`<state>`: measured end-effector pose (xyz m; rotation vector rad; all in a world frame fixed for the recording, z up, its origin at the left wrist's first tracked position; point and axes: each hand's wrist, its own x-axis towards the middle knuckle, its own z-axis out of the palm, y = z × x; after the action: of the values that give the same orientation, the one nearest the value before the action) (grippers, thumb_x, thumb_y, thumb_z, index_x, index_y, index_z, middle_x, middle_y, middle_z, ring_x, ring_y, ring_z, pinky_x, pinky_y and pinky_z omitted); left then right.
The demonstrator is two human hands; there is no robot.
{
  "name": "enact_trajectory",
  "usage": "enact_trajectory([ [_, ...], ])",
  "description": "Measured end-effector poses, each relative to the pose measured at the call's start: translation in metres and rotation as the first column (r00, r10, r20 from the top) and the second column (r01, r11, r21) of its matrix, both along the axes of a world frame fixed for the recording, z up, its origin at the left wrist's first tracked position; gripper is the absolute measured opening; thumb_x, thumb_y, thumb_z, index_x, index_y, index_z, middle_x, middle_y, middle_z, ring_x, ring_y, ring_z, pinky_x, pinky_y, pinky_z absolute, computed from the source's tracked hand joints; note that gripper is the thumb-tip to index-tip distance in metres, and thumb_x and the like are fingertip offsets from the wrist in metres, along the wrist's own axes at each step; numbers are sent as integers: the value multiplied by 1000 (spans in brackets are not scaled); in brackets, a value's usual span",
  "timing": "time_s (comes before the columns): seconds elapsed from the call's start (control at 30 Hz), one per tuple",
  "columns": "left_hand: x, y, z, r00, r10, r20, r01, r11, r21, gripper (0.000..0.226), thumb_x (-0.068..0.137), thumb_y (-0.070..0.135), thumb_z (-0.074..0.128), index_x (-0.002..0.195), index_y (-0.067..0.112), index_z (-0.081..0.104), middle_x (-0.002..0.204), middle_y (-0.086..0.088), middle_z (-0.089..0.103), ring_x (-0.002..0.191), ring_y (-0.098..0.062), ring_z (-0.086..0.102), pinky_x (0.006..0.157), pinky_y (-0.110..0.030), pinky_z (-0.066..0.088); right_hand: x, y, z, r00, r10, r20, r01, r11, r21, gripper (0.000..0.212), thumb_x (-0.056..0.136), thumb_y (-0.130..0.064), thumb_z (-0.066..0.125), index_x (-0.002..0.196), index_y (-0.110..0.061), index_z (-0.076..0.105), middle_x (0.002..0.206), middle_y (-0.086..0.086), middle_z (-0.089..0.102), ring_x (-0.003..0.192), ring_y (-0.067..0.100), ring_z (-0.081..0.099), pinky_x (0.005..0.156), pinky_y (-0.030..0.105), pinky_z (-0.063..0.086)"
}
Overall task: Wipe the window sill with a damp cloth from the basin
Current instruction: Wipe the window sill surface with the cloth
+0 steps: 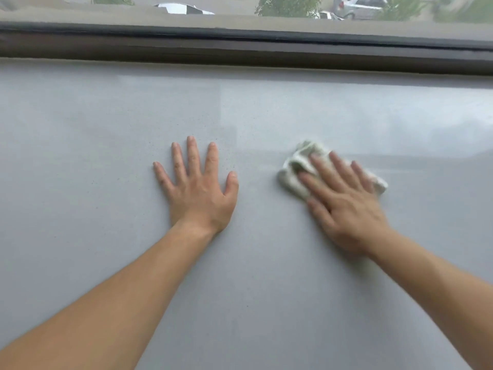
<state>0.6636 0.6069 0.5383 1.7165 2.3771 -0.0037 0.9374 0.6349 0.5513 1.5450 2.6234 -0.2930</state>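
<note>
The left hand [198,189] lies flat on the pale grey window sill [106,124], palm down, fingers straight and spread wide, holding nothing. To its right, apart from it, the right hand [344,206] presses straight fingers down on a crumpled whitish cloth [293,166], which bunches out beyond the fingertips and lies on the sill. The dark window frame [240,53] runs along the far edge; parked cars [360,6] and greenery show through the glass; the basin is out of view

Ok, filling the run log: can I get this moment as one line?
stage: wiping | right hand: presses cloth flat on sill | left hand: flat on sill, empty
</note>
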Motion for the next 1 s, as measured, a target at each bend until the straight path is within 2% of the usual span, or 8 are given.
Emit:
enact_trajectory([
  [0.13, -2, 1, 1, 1000, 2, 22, -2, 1000, 7, 81, 87, 72, 18, 156, 28, 14, 167, -6, -4, 152, -27, -11, 115, -65, -10, -9, 20, 2, 919, -392, -29, 391, 920, -34, 64, 96, -57, 15, 157, -41, 13, 168, -12, -6, 154, 20, -14, 122, 48, -9],
  [0.2, 2, -6, 4, 998, -5, 67, 3, 1000, 29, 80, 87, 70, 22, 154, 27, 22, 167, -7, 0, 153, -25, -8, 115, -65, -11, -25, -18, 1, 950, -312, -17, 312, 950, -15, 66, 95, -57, 18, 158, -38, 12, 168, -8, -8, 153, 24, -15, 122, 51, -8],
  [0.3, 21, -40, 11, 993, -27, 116, 17, 996, 88, 74, 87, 62, 27, 150, 23, 34, 166, -11, 9, 153, -27, -1, 116, -65, -10, -20, -91, 1, 999, -21, -39, 21, 1000, 11, 61, 98, -53, 27, 156, -35, 28, 169, -4, 6, 155, 29, -2, 122, 54, 4],
  [0.4, 45, -98, 15, 990, -50, 128, 37, 994, 105, 68, 91, 57, 26, 149, 24, 35, 165, -11, 11, 153, -28, 1, 117, -64, -8, 11, -88, -1, 990, 142, -26, -142, 990, -5, 53, 102, -50, 25, 153, -40, 35, 167, -10, 15, 155, 23, 4, 123, 50, 6],
  [0.6, 61, -152, 3, 998, -57, 12, 57, 998, 1, 79, 90, 67, 24, 157, 27, 16, 167, -8, -1, 153, -26, -10, 117, -64, -3, 4, -55, 2, 941, -339, -21, 339, 941, -13, 61, 98, -52, 21, 157, -38, 18, 169, -9, -2, 154, 24, -9, 122, 49, -7],
  [0.73, 64, -149, 3, 998, -57, -23, 56, 998, -12, 80, 90, 68, 22, 157, 27, 13, 167, -8, -3, 153, -27, -10, 117, -65, -2, -2, -137, 1, 999, -25, -43, 27, 999, 25, 60, 99, -49, 31, 156, -33, 28, 168, -2, 12, 155, 30, 3, 122, 55, 7],
  [0.83, 64, -149, 4, 999, -45, -18, 44, 999, -8, 79, 90, 67, 20, 157, 28, 10, 167, -6, -7, 152, -25, -14, 117, -64, -5, 32, -124, 1, 991, 127, -36, -126, 992, 9, 53, 102, -49, 28, 153, -39, 34, 167, -9, 16, 155, 24, 6, 123, 51, 7],
  [1.0, 64, -150, 4, 999, -36, -17, 36, 999, -18, 78, 90, 67, 15, 157, 28, 8, 166, -7, -8, 151, -25, -16, 117, -63, -8, 26, -95, 4, 960, -277, -42, 275, 960, -47, 63, 96, -54, 20, 157, -38, 23, 169, -9, 1, 155, 22, -9, 123, 50, -6],
])
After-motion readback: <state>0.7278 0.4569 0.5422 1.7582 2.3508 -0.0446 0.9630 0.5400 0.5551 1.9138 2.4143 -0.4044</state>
